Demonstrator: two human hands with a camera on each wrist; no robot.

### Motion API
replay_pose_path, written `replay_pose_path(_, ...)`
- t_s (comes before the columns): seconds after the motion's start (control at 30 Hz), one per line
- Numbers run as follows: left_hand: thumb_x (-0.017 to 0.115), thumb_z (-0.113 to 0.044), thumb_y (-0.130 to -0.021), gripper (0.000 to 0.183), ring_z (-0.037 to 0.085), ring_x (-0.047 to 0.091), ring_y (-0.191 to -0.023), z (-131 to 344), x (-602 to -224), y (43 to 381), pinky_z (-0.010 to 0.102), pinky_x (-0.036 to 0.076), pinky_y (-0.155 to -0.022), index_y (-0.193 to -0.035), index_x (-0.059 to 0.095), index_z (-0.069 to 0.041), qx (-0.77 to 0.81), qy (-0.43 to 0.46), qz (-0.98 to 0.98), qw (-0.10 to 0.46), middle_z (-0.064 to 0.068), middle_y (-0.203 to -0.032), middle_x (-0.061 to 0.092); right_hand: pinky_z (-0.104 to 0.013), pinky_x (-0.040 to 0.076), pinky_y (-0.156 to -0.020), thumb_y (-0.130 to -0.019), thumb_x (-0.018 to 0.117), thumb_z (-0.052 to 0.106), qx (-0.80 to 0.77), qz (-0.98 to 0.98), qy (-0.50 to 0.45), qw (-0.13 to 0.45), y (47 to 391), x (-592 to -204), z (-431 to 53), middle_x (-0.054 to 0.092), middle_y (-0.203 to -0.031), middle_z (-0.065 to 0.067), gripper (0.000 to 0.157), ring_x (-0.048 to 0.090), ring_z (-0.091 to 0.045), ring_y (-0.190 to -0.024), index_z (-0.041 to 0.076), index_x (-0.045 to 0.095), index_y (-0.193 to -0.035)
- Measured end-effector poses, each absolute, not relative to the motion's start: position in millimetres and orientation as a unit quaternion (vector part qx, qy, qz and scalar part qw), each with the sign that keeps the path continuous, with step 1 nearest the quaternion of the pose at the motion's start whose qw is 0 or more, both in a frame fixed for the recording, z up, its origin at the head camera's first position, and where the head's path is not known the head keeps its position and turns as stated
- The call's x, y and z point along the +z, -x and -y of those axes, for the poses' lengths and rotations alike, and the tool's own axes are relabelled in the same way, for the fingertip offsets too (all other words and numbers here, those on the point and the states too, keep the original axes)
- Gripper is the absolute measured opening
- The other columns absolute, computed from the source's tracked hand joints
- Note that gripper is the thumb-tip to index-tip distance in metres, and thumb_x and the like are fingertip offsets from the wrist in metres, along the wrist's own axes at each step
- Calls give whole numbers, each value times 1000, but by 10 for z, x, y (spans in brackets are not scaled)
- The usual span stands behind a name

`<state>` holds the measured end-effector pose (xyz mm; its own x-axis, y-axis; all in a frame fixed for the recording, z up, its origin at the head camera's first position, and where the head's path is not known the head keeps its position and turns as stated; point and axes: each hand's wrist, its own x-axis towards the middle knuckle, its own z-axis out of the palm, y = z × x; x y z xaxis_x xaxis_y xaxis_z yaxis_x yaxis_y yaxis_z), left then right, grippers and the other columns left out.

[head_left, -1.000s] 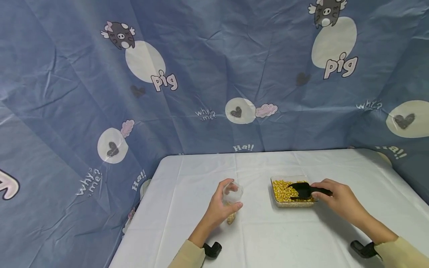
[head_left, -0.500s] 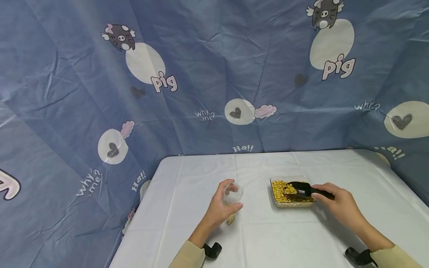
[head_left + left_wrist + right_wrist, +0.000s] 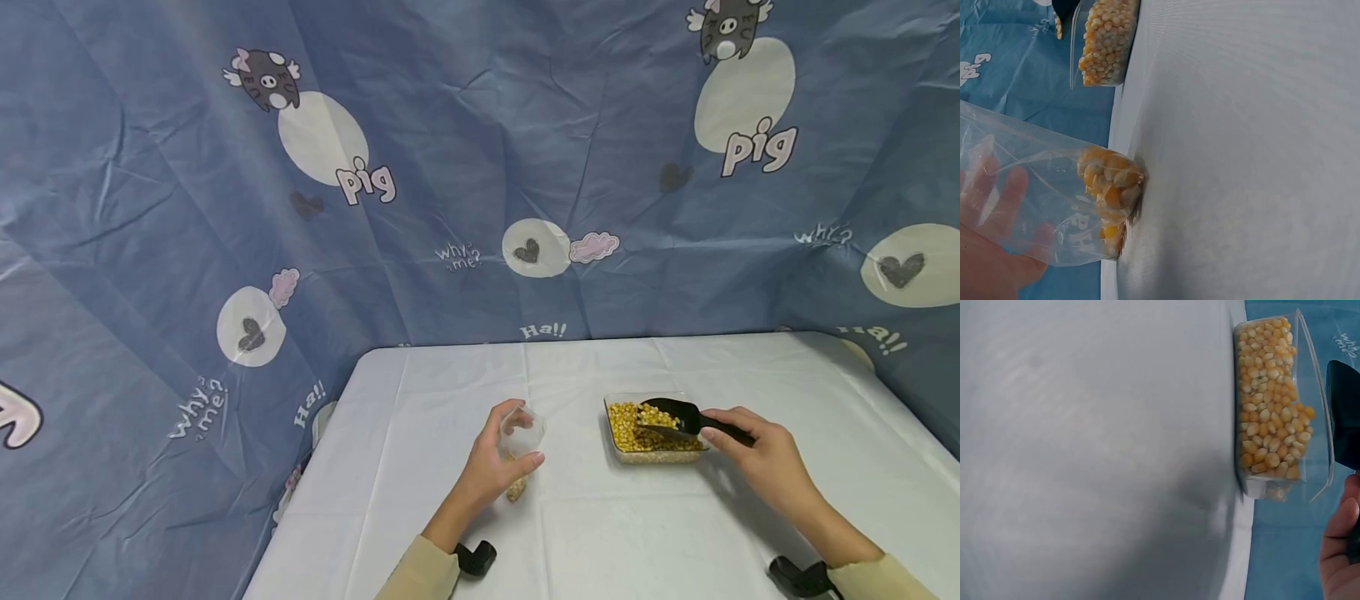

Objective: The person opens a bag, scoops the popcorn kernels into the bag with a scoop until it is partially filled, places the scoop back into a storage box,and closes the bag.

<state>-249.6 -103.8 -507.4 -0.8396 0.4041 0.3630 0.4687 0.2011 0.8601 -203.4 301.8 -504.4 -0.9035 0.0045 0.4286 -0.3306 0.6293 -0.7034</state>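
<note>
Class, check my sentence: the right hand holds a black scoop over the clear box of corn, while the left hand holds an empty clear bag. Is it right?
Not quite: the clear bag is not empty. The left wrist view shows corn kernels at its bottom. The rest stands: right hand with the black scoop over the clear box, left hand holding the bag.

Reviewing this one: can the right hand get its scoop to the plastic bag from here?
Probably yes. The right hand grips the scoop, and beyond the container's rim the head view shows nothing blocking the path to the plastic bag, held open by the left hand.
</note>
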Motion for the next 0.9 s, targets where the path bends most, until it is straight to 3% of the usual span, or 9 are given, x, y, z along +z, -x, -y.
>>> replay_pose_path(0.23, 77, -29, -90, 71, 19, 51, -128, 1024, -5038, 2481, 59, 30, -106, -148, 36, -31, -563, 288, 775, 28, 1, -134, 55, -24, 41, -56, -94, 74, 17, 430, 873, -97, 209, 2020, -4958, -2984, 67, -97, 2, 29, 52, -11, -67, 17, 72, -122)
replay_pose_path(0.67, 78, -36, -88, 73, 16, 50, -129, 1013, -5048, 2466, 56, 33, -106, -148, 37, -35, -555, 272, 786, 25, -3, -133, 57, -22, 44, -59, -94, 74, 17, 436, 869, -99, 215, 2020, -4856, -2920, 67, -102, 1, 29, 58, -9, -76, 18, 72, -123)
replay_pose_path(0.9, 79, -34, -88, 74, 16, 50, -127, 1005, -5048, 2462, 56, 35, -104, -149, 37, -35, -555, 274, 785, 30, 0, -132, 58, -25, 40, -55, -94, 74, 15, 444, 861, -109, 223, 2027, -4774, -2850, 67, -99, 3, 27, 53, -11, -67, 20, 72, -120)
